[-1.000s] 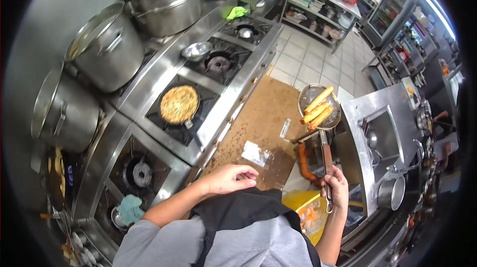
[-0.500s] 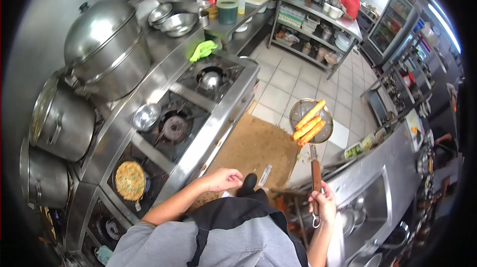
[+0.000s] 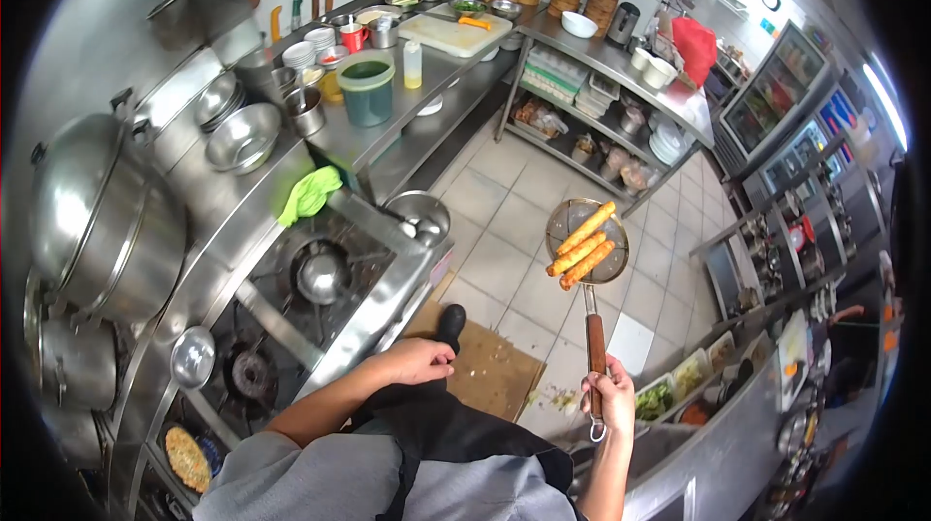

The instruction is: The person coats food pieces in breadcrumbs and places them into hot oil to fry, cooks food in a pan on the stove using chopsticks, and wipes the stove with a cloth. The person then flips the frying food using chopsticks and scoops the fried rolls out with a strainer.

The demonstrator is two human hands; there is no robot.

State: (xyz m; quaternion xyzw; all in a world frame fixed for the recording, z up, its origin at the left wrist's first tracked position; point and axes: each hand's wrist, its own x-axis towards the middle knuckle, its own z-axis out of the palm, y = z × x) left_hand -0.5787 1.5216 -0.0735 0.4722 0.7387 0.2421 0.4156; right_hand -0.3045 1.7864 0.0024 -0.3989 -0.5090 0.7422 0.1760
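My right hand (image 3: 610, 393) grips the wooden handle of a round wire-mesh strainer (image 3: 609, 267). Several golden fried rolls (image 3: 584, 245) lie side by side on its mesh, out in front of me above the floor. The handle's metal hanging loop sticks out below my fist. My left hand (image 3: 419, 361) hangs in front of my apron near the stove edge, its fingers curled in and nothing seen in them. On the stove at lower left, a flat browned omelette-like pancake (image 3: 187, 458) sits over a burner.
Gas burners (image 3: 322, 271) line my left, with large steamer pots (image 3: 107, 221) behind. A green cloth (image 3: 310, 195) lies by the stove. Ahead, a counter holds a cutting board (image 3: 451, 34) and a green-filled tub (image 3: 367, 90); a steel shelf table (image 3: 621, 61) stands beyond. Vegetable trays (image 3: 656, 399) are at right.
I have stepped forward, so the stove and pancake shift back to the lower left and the counter comes closer. The strainer and rolls travel with my right hand; the left hand remains curled.
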